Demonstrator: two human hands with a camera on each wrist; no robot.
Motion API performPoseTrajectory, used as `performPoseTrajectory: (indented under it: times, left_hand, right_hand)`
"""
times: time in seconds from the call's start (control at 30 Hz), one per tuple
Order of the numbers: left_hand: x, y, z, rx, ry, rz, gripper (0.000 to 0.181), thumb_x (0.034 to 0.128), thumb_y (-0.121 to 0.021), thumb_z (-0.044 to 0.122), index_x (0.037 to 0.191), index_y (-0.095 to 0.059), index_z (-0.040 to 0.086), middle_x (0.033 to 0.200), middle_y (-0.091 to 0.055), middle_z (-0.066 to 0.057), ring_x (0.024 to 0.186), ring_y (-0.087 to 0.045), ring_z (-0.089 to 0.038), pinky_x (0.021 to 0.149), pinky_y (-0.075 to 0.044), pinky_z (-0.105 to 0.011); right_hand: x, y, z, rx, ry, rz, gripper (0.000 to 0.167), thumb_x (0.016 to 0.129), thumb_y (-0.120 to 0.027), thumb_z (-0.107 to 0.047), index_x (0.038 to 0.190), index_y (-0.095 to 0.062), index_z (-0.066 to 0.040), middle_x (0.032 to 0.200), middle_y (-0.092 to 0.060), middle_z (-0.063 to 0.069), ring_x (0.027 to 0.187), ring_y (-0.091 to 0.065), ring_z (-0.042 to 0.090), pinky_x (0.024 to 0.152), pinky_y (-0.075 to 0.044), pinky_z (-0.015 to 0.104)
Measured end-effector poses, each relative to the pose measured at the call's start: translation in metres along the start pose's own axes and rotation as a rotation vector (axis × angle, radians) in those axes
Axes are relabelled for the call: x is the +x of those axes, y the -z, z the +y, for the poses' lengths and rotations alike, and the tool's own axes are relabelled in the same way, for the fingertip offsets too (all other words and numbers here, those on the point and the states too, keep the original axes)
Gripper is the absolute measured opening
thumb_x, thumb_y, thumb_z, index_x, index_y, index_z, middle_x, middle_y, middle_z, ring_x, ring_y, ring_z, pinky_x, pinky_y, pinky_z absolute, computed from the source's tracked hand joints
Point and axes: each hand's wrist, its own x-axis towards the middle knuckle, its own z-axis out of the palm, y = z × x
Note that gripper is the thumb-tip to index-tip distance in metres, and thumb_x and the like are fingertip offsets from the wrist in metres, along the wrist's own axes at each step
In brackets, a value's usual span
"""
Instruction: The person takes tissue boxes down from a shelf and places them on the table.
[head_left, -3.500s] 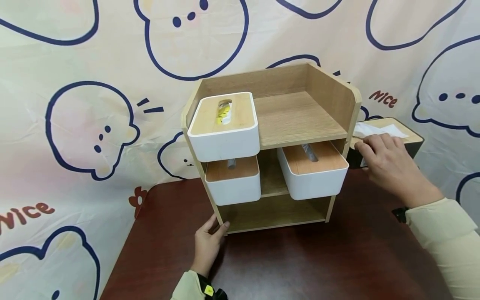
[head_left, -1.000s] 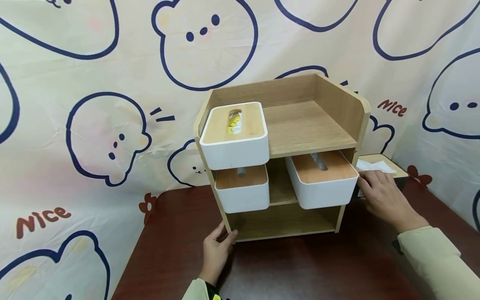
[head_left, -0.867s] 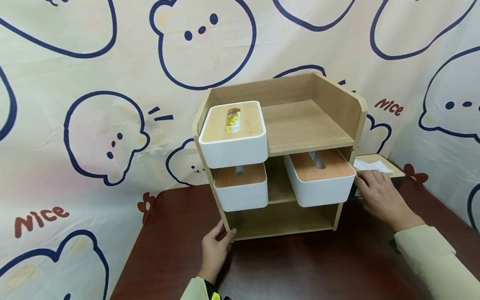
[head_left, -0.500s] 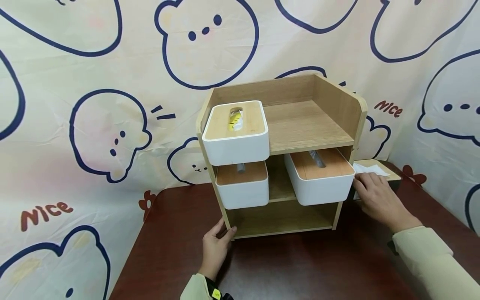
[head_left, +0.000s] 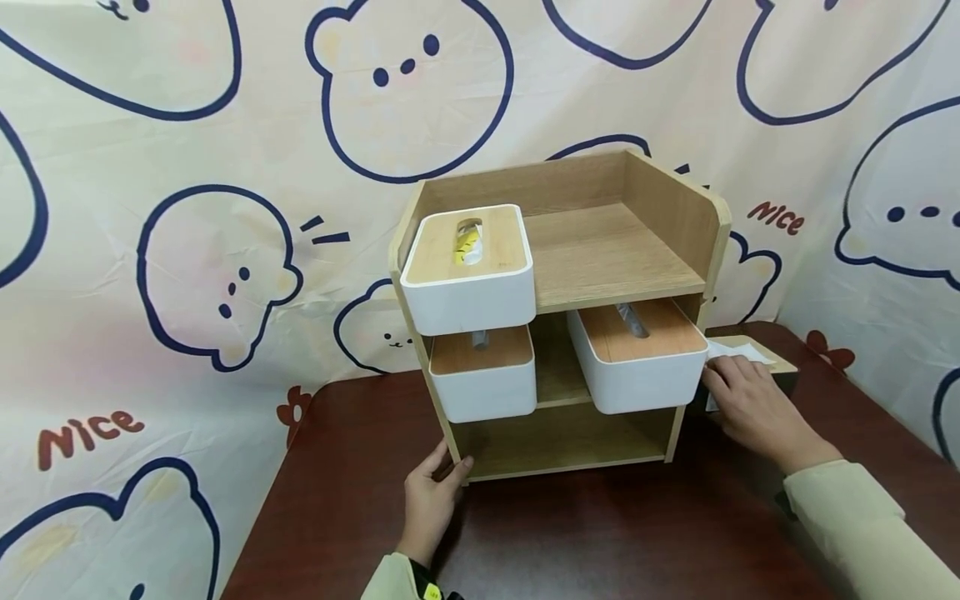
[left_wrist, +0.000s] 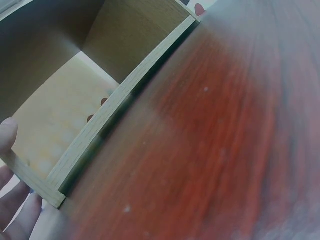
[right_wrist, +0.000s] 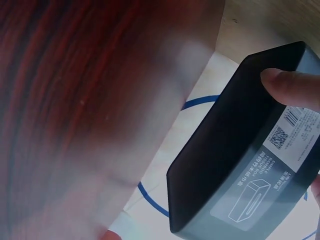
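Note:
A wooden desk shelf (head_left: 585, 246) stands on the dark red table. My left hand (head_left: 431, 508) grips its lower left front corner; in the left wrist view, the thumb lies on the inner side of the panel and the fingers (left_wrist: 15, 212) outside. Right of the shelf, my right hand (head_left: 761, 412) holds a black tissue box (head_left: 785, 381) with a wooden lid and a white tissue on top. The right wrist view shows the box's dark underside (right_wrist: 225, 135), a labelled side and my thumb (right_wrist: 292, 87) against it. The shelf and my hand partly hide the box in the head view.
A white tissue box (head_left: 472, 287) with a light wooden lid sits on the shelf's upper left. Below, two white boxes, left (head_left: 483, 383) and right (head_left: 645, 379), jut from the middle level. Behind the table (head_left: 600, 542) hangs a bear-patterned cloth (head_left: 225, 100).
My right hand has lowered the black tissue box beside the shelf, drawing a little nearer the shelf's right side. My left hand keeps its hold on the shelf corner.

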Motion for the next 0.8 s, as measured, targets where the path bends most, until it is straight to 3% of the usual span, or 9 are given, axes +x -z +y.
performPoseTrajectory:
  times: [0.23,0.37,0.57,0.8]
  left_hand:
    - [0.001,-0.002,0.002,-0.004,-0.031,-0.005,0.06,0.086,-0.077,0.023,0.139,-0.054,0.008,0.129,-0.059,-0.017,0.101,-0.066,-0.025,0.068,-0.057,-0.031]
    - [-0.001,-0.002,0.01,-0.012,-0.014,-0.007,0.057,0.0872,-0.076,0.015,0.139,-0.053,0.006,0.131,-0.057,-0.02,0.103,-0.065,-0.029,0.068,-0.057,-0.03]
    - [-0.01,-0.004,0.041,0.001,0.001,-0.022,0.054,0.0877,-0.073,0.007,0.137,-0.053,0.001,0.133,-0.054,-0.025,0.105,-0.063,-0.034,0.07,-0.057,-0.036]
    - [-0.012,-0.001,0.039,0.013,0.002,-0.011,0.055,0.0878,-0.073,0.007,0.138,-0.052,-0.001,0.129,-0.056,-0.025,0.103,-0.064,-0.033,0.07,-0.057,-0.037]
  right_hand:
    - [0.002,-0.01,0.004,0.001,0.046,0.032,0.039,0.063,-0.067,0.003,0.099,-0.052,0.002,0.1,-0.049,0.02,0.085,-0.045,0.04,0.065,-0.035,0.048]
    - [0.0,-0.014,0.005,0.001,0.047,0.042,0.034,0.065,-0.063,0.003,0.097,-0.052,0.002,0.096,-0.048,0.02,0.082,-0.044,0.039,0.062,-0.032,0.046]
    - [-0.005,-0.019,0.005,0.005,0.026,0.034,0.036,0.064,-0.066,0.003,0.097,-0.053,0.002,0.095,-0.048,0.02,0.079,-0.044,0.038,0.061,-0.031,0.044]
    - [-0.003,-0.021,0.002,0.009,0.012,-0.021,0.047,0.062,-0.074,0.005,0.104,-0.054,0.002,0.099,-0.05,0.018,0.084,-0.046,0.037,0.064,-0.035,0.045]
